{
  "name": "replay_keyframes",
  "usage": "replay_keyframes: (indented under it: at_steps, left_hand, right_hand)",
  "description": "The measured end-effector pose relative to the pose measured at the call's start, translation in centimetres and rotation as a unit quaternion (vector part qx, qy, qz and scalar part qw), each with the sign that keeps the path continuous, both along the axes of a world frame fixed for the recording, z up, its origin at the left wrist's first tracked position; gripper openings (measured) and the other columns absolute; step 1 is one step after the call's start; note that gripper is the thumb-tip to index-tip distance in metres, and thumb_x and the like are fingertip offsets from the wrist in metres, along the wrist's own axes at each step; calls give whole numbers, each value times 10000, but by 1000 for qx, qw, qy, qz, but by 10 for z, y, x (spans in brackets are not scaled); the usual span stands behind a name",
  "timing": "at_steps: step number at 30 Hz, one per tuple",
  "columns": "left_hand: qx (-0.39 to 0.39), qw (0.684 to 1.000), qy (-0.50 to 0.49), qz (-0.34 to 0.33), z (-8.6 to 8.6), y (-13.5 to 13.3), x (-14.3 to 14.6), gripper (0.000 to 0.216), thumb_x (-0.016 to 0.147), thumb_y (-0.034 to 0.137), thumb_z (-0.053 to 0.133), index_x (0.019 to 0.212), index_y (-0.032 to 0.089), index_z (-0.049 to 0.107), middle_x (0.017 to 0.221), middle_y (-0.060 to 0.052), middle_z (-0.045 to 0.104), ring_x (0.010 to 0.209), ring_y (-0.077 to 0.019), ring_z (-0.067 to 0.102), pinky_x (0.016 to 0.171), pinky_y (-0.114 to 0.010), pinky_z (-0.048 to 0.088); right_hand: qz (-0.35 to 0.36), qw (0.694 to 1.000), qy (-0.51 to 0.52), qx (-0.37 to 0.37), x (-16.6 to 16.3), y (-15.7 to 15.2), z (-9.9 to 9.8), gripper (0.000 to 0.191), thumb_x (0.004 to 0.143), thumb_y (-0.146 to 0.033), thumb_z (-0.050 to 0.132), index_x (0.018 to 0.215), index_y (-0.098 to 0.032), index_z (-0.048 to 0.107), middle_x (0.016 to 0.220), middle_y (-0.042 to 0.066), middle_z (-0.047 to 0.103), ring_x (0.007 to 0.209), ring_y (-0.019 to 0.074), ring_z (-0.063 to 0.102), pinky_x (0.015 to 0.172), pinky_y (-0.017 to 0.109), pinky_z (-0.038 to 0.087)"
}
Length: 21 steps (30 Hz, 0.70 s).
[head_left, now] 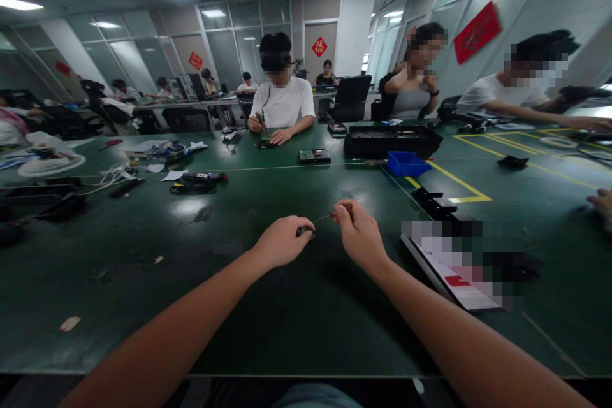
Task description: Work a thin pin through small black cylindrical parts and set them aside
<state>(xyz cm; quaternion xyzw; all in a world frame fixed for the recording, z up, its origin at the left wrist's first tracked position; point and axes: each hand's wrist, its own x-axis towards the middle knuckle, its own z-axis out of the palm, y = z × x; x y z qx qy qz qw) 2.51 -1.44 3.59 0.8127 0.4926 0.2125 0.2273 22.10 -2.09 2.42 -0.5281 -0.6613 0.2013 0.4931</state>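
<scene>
In the middle of the green table (229, 306), my left hand (282, 242) is closed round a small dark part (305, 231), mostly covered by my fingers. My right hand (358, 233) grips a screwdriver (333, 213) by its reddish handle. The thin metal shaft points left, and its tip reaches the dark part at my left fingers; whether it touches cannot be made out. Both wrists hang low over the tabletop.
Beyond my hands lie a coiled black cable (194, 183), a circuit-board device (314, 155), a blue bin (408, 164) and a long black tray (393, 140). White papers (454, 274) lie beside my right forearm. A person (283, 102) works across the table.
</scene>
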Motion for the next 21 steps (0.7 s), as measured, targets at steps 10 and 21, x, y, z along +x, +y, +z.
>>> replay_keyframes:
  at_steps: [10,21]
  left_hand:
    - [57,988,146,-1,-18,9,14,193,865,305,595,963,248,750,913,-92,718,798,-270,670,737,-380,525]
    - [-317,806,-484,123,5,27,-69,186,829,301,664,943,156,640,780,-13,573,522,-86,482,413,-170,304]
  right_hand:
    - [14,1000,14,-3,2,2,-3,235,994,-406,427,952,-239,587,827,31,691,799,219,661,735,337,461]
    - [26,1000,11,-12,1,1,-1,241,997,-402,437,965,-223,595,847,37,704,803,207,668,735,331,471]
